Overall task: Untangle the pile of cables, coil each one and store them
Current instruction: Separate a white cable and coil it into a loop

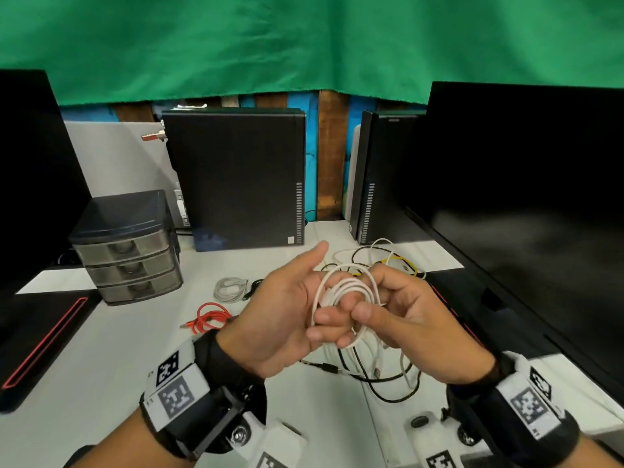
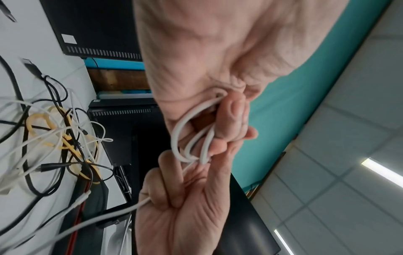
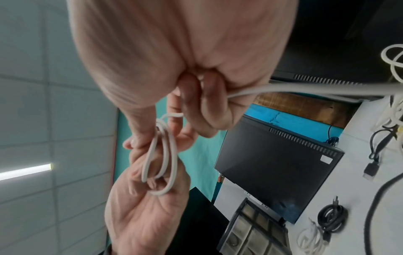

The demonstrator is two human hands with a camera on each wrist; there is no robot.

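Note:
I hold a white cable (image 1: 347, 288) wound into several loops above the desk, between both hands. My left hand (image 1: 297, 298) has its fingers curled through the loops (image 2: 187, 138), thumb raised. My right hand (image 1: 401, 315) pinches the loops with thumb and fingers, and its lower fingers grip the trailing end (image 2: 109, 212), which runs down to the tangled pile (image 1: 381, 369) of white, black and yellow cables (image 2: 65, 138). In the right wrist view the loops (image 3: 165, 158) hang between the two hands. Coiled cables lie on the desk: white (image 1: 231, 288), red (image 1: 211, 319), black (image 3: 332, 217).
A small grey drawer unit (image 1: 128, 251) stands at the left. Two black computer towers (image 1: 236, 177) (image 1: 381, 177) stand at the back. A dark monitor (image 1: 523, 197) fills the right side, another (image 1: 27, 163) the left. A black red-edged mat (image 1: 40, 342) lies front left.

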